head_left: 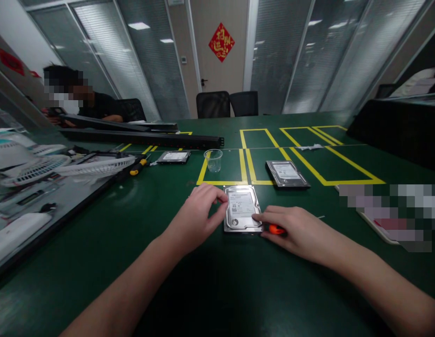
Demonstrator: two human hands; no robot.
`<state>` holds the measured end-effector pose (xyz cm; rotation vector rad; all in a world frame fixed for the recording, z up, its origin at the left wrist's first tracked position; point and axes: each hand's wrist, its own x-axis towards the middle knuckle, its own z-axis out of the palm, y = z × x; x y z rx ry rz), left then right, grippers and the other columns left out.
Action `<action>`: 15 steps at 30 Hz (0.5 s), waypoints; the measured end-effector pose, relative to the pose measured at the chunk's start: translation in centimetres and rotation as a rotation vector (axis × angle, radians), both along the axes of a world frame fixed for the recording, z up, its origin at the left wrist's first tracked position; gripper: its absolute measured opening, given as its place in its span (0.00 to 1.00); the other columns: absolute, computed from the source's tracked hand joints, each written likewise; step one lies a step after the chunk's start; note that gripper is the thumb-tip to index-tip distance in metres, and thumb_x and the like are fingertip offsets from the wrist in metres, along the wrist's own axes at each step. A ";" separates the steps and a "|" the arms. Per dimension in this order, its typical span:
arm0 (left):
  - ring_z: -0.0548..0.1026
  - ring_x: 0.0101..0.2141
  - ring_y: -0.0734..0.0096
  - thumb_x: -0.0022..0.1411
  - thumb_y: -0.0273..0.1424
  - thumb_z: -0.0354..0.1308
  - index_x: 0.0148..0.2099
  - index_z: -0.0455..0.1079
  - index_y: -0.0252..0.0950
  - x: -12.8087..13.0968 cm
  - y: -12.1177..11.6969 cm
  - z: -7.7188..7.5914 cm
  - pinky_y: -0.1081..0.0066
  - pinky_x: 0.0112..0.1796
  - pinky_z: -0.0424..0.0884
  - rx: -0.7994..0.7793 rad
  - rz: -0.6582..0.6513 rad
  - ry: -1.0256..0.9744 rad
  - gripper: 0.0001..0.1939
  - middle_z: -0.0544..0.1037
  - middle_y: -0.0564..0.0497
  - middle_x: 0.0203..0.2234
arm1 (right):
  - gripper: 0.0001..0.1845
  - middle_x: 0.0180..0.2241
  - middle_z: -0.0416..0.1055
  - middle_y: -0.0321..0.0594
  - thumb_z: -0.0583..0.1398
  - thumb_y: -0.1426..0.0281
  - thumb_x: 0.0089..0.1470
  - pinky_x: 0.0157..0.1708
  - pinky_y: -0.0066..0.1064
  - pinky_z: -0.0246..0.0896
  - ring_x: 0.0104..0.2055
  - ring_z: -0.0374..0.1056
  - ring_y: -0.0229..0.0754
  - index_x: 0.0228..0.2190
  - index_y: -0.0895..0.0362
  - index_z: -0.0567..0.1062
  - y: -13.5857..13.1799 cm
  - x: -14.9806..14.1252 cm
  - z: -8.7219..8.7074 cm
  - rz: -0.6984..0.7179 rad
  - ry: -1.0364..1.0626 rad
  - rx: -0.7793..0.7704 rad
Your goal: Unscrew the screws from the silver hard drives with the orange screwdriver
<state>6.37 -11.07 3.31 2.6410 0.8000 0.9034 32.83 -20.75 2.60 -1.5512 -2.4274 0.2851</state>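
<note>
A silver hard drive (241, 206) lies flat on the green table, label up, right in front of me. My left hand (196, 215) rests against its left edge, thumb and fingers curled onto the case. My right hand (294, 229) lies at the drive's lower right corner with a fingertip on its top; an orange-handled tool (276, 229) shows under the palm, and the fingers are wrapped round it.
A second hard drive (286, 174) sits in a yellow-taped box, a third (174, 157) further left. A clear plastic cup (213, 160) stands behind. Long black bars (143, 137), fan grilles (94, 166) and a yellow screwdriver (137, 167) lie left. Another person (80, 100) sits far left.
</note>
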 end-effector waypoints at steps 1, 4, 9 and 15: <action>0.74 0.42 0.63 0.73 0.27 0.57 0.44 0.72 0.37 0.1 -0.1 -0.1 0.62 0.44 0.70 -0.010 -0.017 0.012 0.03 0.78 0.48 0.39 | 0.18 0.45 0.79 0.43 0.62 0.71 0.66 0.39 0.38 0.73 0.41 0.78 0.46 0.56 0.53 0.80 0.0 -0.2 0.0 0.001 -0.008 0.004; 0.74 0.42 0.63 0.73 0.26 0.57 0.44 0.72 0.37 0.4 -0.4 -0.4 0.62 0.44 0.70 -0.027 -0.053 0.040 0.03 0.79 0.49 0.39 | 0.18 0.46 0.79 0.44 0.63 0.71 0.66 0.38 0.36 0.73 0.40 0.78 0.46 0.56 0.53 0.80 0.0 -0.5 0.3 0.001 -0.025 0.012; 0.74 0.42 0.63 0.74 0.26 0.57 0.45 0.71 0.38 1.4 -1.3 -0.3 0.62 0.45 0.69 -0.049 -0.106 0.083 0.03 0.79 0.49 0.40 | 0.18 0.44 0.80 0.46 0.65 0.59 0.66 0.41 0.41 0.73 0.42 0.78 0.50 0.51 0.55 0.81 0.0 0.5 1.5 -0.113 0.089 0.186; 0.73 0.45 0.61 0.76 0.28 0.55 0.46 0.71 0.37 4.3 -2.6 -0.7 0.60 0.48 0.69 -0.076 -0.194 0.253 0.04 0.78 0.48 0.43 | 0.11 0.41 0.80 0.46 0.62 0.64 0.68 0.43 0.41 0.71 0.42 0.76 0.48 0.42 0.56 0.82 -0.1 1.8 1.7 -0.217 0.254 0.332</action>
